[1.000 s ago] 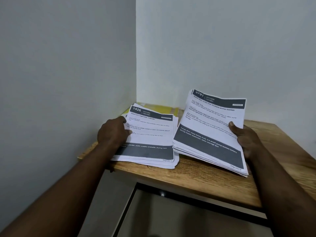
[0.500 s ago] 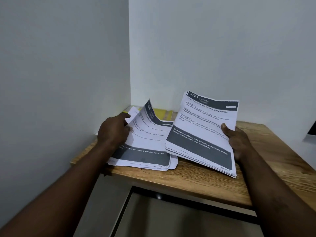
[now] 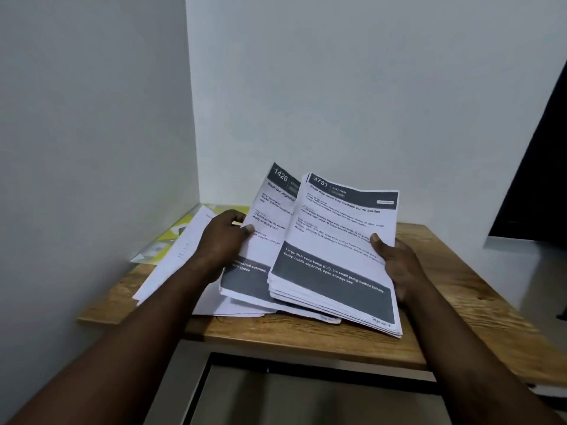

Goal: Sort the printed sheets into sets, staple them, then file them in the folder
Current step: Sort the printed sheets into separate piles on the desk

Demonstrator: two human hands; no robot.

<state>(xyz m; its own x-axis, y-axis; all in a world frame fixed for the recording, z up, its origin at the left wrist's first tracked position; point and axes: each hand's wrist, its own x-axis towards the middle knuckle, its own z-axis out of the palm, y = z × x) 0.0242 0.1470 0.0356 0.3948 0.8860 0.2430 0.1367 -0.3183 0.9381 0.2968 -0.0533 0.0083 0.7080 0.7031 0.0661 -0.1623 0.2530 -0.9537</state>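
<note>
Head view: the left hand [image 3: 221, 240] pinches a white printed sheet headed 1426 [image 3: 271, 216] by its left edge, thumb on the face and fingers behind. A second ago this sheet lay flat on the loose pile of white sheets [image 3: 171, 271]. Now it stands tilted up off that pile, and its right edge slips behind the thick stack of white printed sheets headed 3791 [image 3: 337, 250].

The right hand [image 3: 395, 265] grasps that stack at its right edge, thumb on top and fingers underneath. The stack's lower corner reaches out past this grip, over the brown wooden tabletop [image 3: 460, 286].

Beyond the left grip, a yellow folder [image 3: 176, 237] lies in the corner, partly covered by the pile.

Sorting seems to be under way, with the sheet probably being carried over to join or be checked against the held stack. No stapler shows, so stapling and filing are not yet done.
</note>
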